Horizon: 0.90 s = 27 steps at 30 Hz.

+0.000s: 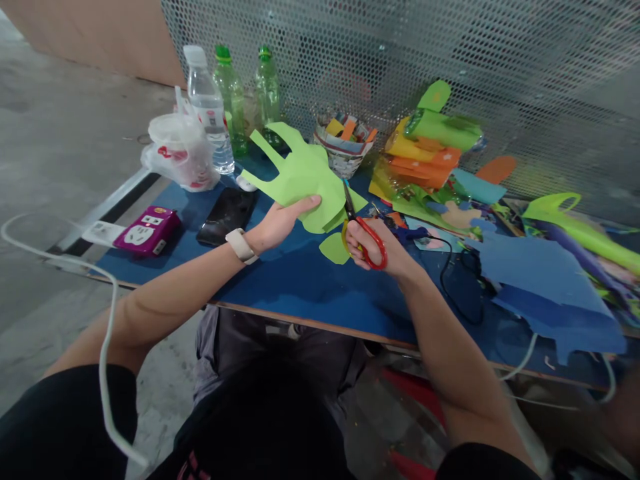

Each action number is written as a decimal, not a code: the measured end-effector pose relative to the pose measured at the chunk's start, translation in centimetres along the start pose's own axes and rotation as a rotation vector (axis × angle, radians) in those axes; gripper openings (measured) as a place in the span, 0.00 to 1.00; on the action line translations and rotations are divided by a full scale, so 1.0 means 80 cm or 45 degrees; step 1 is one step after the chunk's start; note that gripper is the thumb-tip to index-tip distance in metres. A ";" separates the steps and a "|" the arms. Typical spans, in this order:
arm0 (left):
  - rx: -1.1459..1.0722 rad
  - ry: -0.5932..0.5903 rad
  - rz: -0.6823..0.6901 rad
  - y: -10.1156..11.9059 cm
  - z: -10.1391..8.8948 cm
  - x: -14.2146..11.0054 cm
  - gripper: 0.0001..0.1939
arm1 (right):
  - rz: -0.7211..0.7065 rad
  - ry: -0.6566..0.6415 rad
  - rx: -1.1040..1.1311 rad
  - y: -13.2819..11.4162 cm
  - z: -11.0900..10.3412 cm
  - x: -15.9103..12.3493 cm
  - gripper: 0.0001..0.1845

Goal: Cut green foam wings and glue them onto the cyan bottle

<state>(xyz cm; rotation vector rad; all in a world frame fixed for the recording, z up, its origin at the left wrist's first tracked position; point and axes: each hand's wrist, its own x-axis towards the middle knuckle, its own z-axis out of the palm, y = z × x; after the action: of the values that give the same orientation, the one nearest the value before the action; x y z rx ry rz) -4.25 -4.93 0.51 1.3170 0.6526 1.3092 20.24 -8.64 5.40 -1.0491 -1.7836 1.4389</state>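
Observation:
My left hand (280,223) grips a light green paper sheet (305,173) by its lower edge, thumb on top and fingers underneath. Strips and curved cut-outs mark the sheet's left side. In my right hand (380,243) is a pair of scissors (373,240) with red and yellow handles. Its blades point up and away, against the sheet's right edge; whether they are parted I cannot tell. Just below the sheet, a small green paper cut-out (335,249) lies on the blue table (300,287), close to my right fingers.
A purple power socket (147,230), a black phone (227,215) and a bagged cup (180,150) are at left. Bottles (207,110) and a basket of scraps (345,143) stand behind. Coloured paper, blue sheets (540,273) and a glue gun (413,233) with its cord crowd the right.

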 end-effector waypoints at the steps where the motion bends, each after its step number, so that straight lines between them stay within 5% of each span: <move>1: -0.009 0.012 0.005 -0.001 0.001 0.000 0.34 | 0.007 0.001 -0.008 0.000 -0.001 0.000 0.45; 8: -0.109 0.200 0.054 -0.008 0.003 0.008 0.38 | 0.045 -0.009 -0.028 -0.001 -0.003 -0.001 0.46; 21: -0.119 0.055 0.008 0.003 -0.004 0.008 0.47 | 0.089 -0.024 -0.003 -0.004 -0.004 -0.003 0.47; 27: -0.137 0.231 0.124 -0.001 -0.005 0.011 0.40 | 0.124 -0.050 0.017 -0.008 -0.004 -0.005 0.46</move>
<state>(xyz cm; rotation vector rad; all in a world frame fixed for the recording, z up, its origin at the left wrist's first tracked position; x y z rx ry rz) -4.36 -3.98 0.63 1.1638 0.6392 1.5351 20.62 -8.89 6.13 -1.1222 -1.7696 1.5374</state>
